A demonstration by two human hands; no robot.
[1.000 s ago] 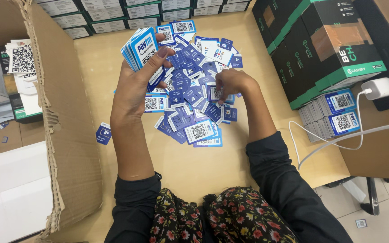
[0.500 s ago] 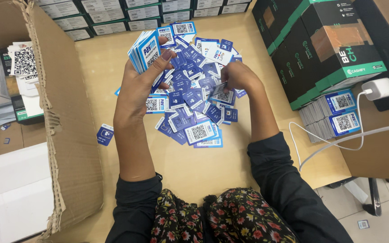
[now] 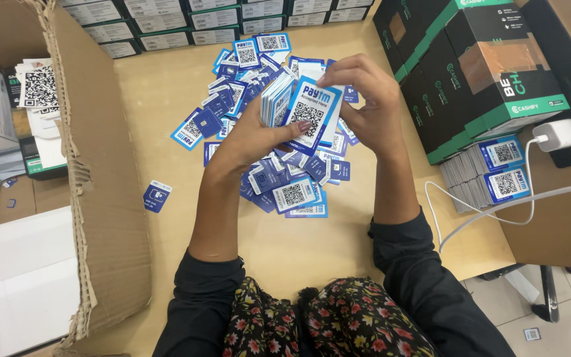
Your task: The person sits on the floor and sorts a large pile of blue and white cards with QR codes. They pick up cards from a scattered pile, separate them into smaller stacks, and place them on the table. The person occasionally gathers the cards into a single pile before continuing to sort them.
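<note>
At far left, a cardboard flap [image 3: 97, 178] and one stray blue card [image 3: 156, 196] on the bench [image 3: 299, 244]. Mid-frame, left hand [image 3: 252, 135] clamped round a card stack [image 3: 279, 99] (blue-and-white, square-coded), above the loose pile [image 3: 285, 185]. Rightward, right hand [image 3: 371, 106] pinching the front card [image 3: 313, 114]; beyond, dark boxes [image 3: 470, 73].

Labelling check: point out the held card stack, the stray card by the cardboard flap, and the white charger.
held card stack [image 3: 312, 114], head view, front card's face.
stray card [image 3: 156, 196], head view, its middle.
white charger [image 3: 558, 134], head view, its body.
</note>
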